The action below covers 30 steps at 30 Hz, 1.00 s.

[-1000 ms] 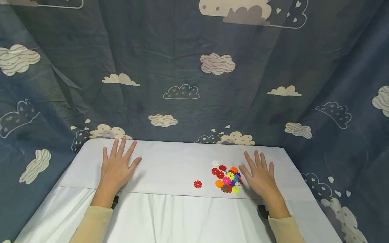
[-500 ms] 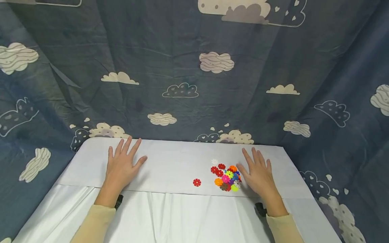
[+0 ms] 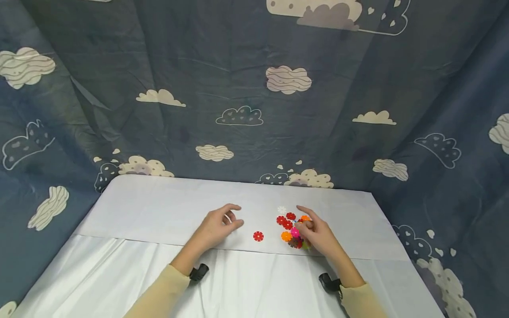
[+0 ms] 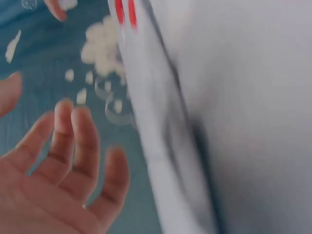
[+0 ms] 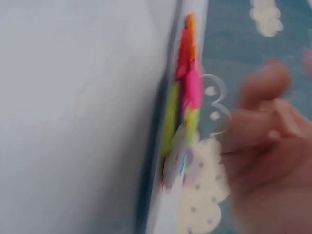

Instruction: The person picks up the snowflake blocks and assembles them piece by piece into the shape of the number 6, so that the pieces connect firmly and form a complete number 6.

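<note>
Several small notched plastic discs [image 3: 286, 236] in red, orange, pink, brown and other colours lie in a loose heap on the white-covered table. A single red disc [image 3: 258, 236] lies apart to the left of the heap, and a white disc [image 3: 281, 210] lies at its back. My left hand [image 3: 216, 227] hovers just left of the single red disc, its fingers loosely bent and holding nothing. Over the heap's right side is my right hand [image 3: 320, 234], index finger stretched out, the others bent; it hides part of the heap. The right wrist view shows this hand [image 5: 273, 141] blurred, with no disc visible in it.
A white cloth [image 3: 246, 282] covers the table and hangs down in folds in front. Behind and on both sides stands a dark blue curtain [image 3: 230, 57] with cloud prints. Black wrist cameras sit on both wrists.
Both hands have moved inward: the left rightwards to near the single red disc, the right leftwards over the heap. Their spread fingers have bent. The discs lie as before.
</note>
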Each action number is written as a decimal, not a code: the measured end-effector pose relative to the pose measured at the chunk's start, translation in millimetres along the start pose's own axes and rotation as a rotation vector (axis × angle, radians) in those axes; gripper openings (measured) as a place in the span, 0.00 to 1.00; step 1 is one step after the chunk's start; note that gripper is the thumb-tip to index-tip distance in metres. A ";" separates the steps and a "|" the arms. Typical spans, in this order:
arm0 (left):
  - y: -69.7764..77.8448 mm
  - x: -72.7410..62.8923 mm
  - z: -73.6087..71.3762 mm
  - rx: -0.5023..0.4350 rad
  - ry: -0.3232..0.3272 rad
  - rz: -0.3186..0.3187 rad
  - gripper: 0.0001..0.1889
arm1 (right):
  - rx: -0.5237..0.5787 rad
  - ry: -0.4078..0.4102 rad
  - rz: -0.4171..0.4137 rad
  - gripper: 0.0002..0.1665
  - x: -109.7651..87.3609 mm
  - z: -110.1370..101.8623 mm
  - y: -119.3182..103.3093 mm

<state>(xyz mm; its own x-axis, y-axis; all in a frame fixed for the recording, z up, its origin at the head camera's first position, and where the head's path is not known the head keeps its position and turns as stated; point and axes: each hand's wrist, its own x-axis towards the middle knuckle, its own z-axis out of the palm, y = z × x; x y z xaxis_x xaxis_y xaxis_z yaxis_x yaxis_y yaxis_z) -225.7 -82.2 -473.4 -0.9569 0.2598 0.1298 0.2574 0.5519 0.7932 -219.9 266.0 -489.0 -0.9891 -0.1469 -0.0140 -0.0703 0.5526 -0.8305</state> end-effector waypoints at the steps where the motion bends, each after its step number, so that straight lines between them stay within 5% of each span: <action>1: 1.8 2.3 7.9 -0.037 -0.046 -0.009 0.23 | 0.046 -0.038 0.036 0.38 0.0 4.6 2.8; 4: 3.9 7.7 29.6 -0.068 -0.157 -0.025 0.24 | 0.056 -0.113 0.121 0.40 -1.0 17.1 9.5; 7: 2.3 10.9 47.3 0.009 -0.193 -0.015 0.25 | 0.005 -0.139 0.157 0.39 -2.9 25.9 11.8; 13: -0.3 14.8 66.6 0.201 -0.123 0.039 0.21 | -0.134 -0.086 0.130 0.30 -4.8 35.2 7.3; 20: 1.5 16.5 71.0 0.258 -0.082 0.012 0.11 | -0.242 -0.015 0.123 0.21 -3.3 40.8 -0.8; 26: 2.1 12.4 65.4 0.186 -0.101 -0.006 0.07 | -0.274 0.014 0.096 0.13 0.9 41.2 -1.3; 30: -3.8 4.3 54.5 -0.106 -0.212 -0.001 0.07 | -0.214 0.016 0.035 0.09 2.7 38.9 -9.9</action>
<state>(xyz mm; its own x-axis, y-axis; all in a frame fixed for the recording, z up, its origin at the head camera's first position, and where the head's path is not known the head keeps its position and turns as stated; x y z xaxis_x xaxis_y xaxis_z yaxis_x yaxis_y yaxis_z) -223.5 -40.0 -508.3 -0.9047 0.4259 0.0103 0.2302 0.4685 0.8529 -216.9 228.3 -502.5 -0.9932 -0.1123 -0.0307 -0.0599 0.7187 -0.6928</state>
